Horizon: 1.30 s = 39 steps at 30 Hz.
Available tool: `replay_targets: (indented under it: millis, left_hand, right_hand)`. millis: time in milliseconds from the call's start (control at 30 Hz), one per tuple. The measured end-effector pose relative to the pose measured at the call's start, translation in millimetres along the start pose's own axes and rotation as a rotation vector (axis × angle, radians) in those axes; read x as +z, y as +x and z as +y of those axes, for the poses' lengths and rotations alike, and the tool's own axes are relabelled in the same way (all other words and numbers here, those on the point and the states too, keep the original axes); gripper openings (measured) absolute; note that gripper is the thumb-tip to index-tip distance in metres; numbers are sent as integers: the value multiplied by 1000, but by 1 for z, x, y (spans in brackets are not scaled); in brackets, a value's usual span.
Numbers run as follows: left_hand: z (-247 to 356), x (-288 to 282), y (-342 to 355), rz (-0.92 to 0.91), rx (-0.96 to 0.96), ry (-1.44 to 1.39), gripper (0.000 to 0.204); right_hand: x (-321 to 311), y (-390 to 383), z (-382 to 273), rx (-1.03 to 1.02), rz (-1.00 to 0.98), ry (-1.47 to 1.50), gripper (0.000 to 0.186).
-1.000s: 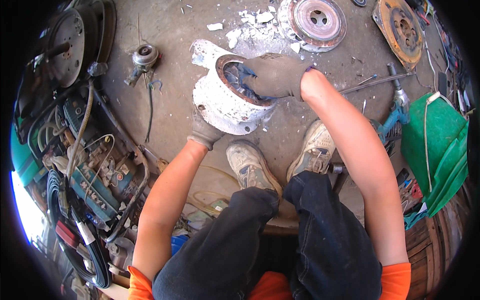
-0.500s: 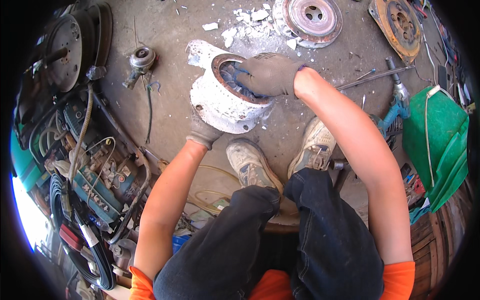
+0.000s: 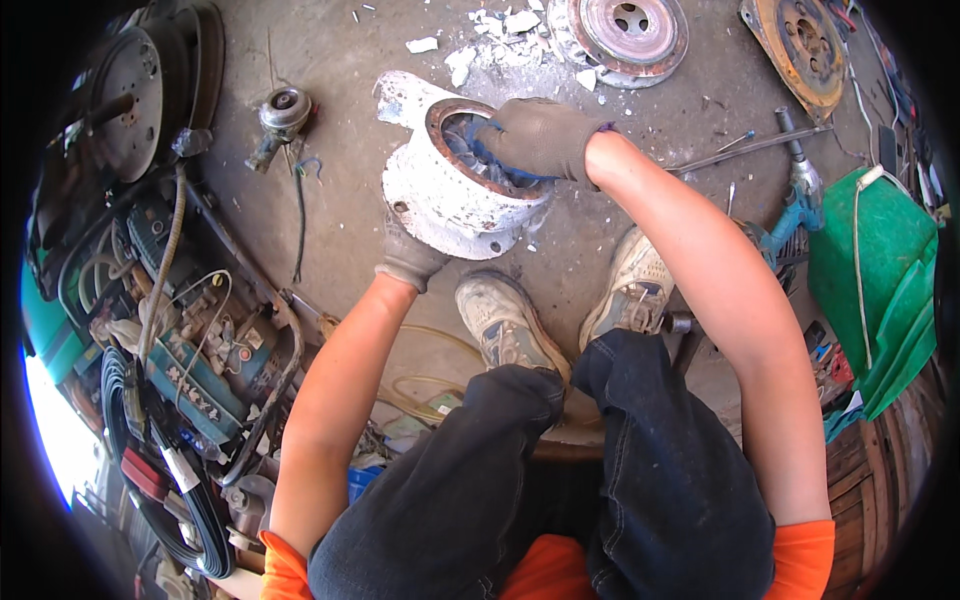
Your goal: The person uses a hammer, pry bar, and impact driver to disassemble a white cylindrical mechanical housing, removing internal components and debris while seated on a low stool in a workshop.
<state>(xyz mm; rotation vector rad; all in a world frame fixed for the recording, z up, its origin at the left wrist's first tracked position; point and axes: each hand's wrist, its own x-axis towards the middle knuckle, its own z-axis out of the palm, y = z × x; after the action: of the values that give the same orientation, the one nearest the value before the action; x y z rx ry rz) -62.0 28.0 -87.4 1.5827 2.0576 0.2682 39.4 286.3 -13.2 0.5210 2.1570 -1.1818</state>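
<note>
A white-coated metal housing (image 3: pixel 430 185) with a flange, a side lug and a round rusty-rimmed opening is tilted up off the floor in front of my shoes. My gloved left hand (image 3: pixel 412 252) grips its lower left edge, with the fingertips hidden behind the flange. My gloved right hand (image 3: pixel 540 140) reaches over the rim at the upper right, its curled fingers dipping into the opening. Something bluish shows at those fingers; whether it is glove fabric or a held thing I cannot make out. Pale, shiny material lines the inside of the opening.
White flakes (image 3: pixel 490 45) and a round metal disc (image 3: pixel 630 30) lie beyond the housing, with a rusty plate (image 3: pixel 800 50) farther right. A teal power tool (image 3: pixel 795 215) and green sack (image 3: pixel 870 280) are at right. Machinery (image 3: pixel 190 350) and a grinder-like metal head (image 3: pixel 283 115) are at left.
The housing and both hands have shifted slightly upward in the picture. My right hand's fingers have moved a little within the opening, uncovering more of its inside.
</note>
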Motion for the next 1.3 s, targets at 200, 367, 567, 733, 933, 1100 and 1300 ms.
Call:
replay_targets:
  millis: [200,367,567,733,933,1100,1300]
  left_hand:
    - [-4,0,-7,-93,-35,58,77]
    - [0,-2,1,-55,-17,-48,76]
    - [4,-6,3,-22,20,-26,77]
    - [2,-6,-1,-47,15,-41,77]
    - [1,-6,0,-53,22,-55,76]
    - [-1,-3,-1,-114,-37,27,78]
    - [5,-4,3,-48,-78,-232,77]
  right_hand:
    - [-5,-7,3,-115,16,-5,46]
    - [-8,-10,-10,-11,33,-50,46]
    - [-7,-10,7,-6,141,70,40]
    - [6,-19,13,-70,156,207,42]
    - [13,-25,-2,34,335,125,38]
    - [8,-19,19,-91,266,421,35]
    - [18,-27,11,14,283,271,36]
